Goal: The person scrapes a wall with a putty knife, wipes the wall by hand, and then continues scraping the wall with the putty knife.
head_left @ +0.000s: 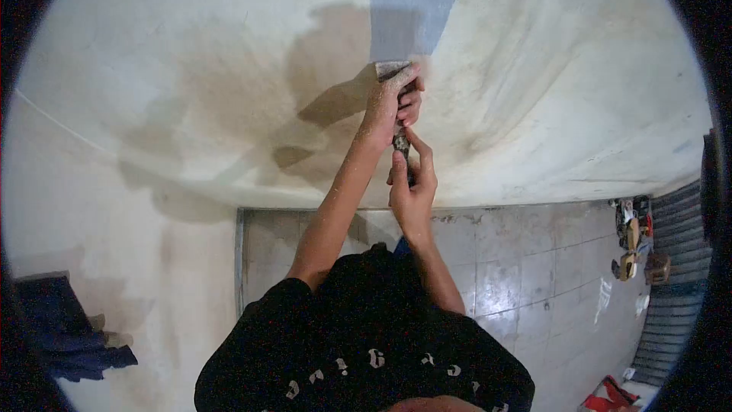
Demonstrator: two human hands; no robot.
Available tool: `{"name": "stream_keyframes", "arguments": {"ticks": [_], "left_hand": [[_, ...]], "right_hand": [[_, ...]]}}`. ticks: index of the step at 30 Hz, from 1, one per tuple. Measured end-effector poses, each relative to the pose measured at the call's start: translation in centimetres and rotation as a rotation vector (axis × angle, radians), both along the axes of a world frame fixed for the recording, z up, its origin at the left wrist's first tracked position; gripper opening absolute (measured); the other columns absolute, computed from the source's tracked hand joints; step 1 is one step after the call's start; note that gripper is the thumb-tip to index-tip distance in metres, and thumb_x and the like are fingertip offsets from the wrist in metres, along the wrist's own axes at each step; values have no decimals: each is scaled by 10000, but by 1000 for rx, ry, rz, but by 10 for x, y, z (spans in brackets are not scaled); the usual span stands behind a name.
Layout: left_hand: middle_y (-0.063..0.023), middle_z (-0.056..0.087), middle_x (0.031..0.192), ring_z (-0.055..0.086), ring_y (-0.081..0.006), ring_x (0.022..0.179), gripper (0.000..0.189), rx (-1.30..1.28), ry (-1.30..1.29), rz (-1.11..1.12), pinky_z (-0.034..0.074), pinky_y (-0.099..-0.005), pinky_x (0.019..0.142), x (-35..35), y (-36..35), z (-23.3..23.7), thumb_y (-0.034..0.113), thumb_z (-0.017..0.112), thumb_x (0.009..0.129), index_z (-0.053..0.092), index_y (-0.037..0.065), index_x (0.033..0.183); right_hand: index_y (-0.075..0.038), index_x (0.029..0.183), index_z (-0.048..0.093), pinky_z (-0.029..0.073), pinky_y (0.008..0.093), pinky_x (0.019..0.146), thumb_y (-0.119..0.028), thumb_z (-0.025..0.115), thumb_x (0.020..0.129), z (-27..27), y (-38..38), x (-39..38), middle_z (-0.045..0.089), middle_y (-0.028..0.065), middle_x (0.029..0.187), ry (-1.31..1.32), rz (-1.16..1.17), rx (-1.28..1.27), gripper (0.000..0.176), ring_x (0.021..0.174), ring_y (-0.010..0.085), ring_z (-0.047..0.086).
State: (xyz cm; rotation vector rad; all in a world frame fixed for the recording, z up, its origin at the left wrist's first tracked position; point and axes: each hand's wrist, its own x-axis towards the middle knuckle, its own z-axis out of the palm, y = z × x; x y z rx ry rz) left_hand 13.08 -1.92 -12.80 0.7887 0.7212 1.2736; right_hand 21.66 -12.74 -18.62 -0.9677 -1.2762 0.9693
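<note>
A scraper [387,69] with a wide, pale-smeared blade meets the wall at the lower edge of a blue-grey patch [412,15]. My left hand [391,104] is wrapped round its upper part, just below the blade, and has pale dust on it. Lower down, my right hand [414,187] grips a dark, stained handle [402,141] between thumb and fingers. This looks like the same tool's handle, though my left hand hides part of the length between.
The off-white wall [518,107] has brown stains and hand shadows. Below lies a tiled floor [496,282]. Dark cloth [65,328] is at the left. Assorted items [629,240] lie beside a ribbed grey shutter [675,259] at right, with a red object [610,395] lower down.
</note>
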Motion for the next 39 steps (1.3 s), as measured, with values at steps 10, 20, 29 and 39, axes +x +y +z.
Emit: {"name": "stream_keyframes", "arguments": {"ticks": [10, 20, 29, 39], "left_hand": [[71, 339, 475, 302, -66, 332, 354, -125, 56, 53, 257, -249, 337, 10, -18, -4, 381, 659, 864, 507, 109, 697], [66, 357, 489, 310, -64, 342, 352, -140, 43, 59, 248, -241, 339, 0, -13, -12, 362, 646, 873, 490, 117, 674], [56, 335, 486, 301, -73, 345, 344, -75, -26, 67, 266, -243, 342, 3, -7, -19, 337, 636, 883, 490, 110, 670], [61, 316, 483, 286, -77, 336, 370, -74, -64, 109, 256, -244, 336, 9, -5, -7, 369, 647, 878, 476, 117, 668]], "right_hand": [[-20, 1312, 459, 380, 235, 518, -128, 520, 978, -6, -17, 1, 586, 73, 910, 19, -38, -46, 356, 592, 50, 457], [-43, 1306, 468, 285, 213, 461, -158, 527, 984, -10, -11, -8, 454, -47, 589, -7, -47, -45, 347, 510, 30, 383], [-13, 1269, 517, 296, 199, 470, -94, 545, 960, -6, -8, -1, 537, -16, 715, -92, -113, 2, 320, 545, 12, 393], [29, 1224, 541, 413, 259, 514, -112, 570, 941, 13, -2, 7, 663, 143, 895, -151, -95, -57, 318, 577, 83, 480]]}}
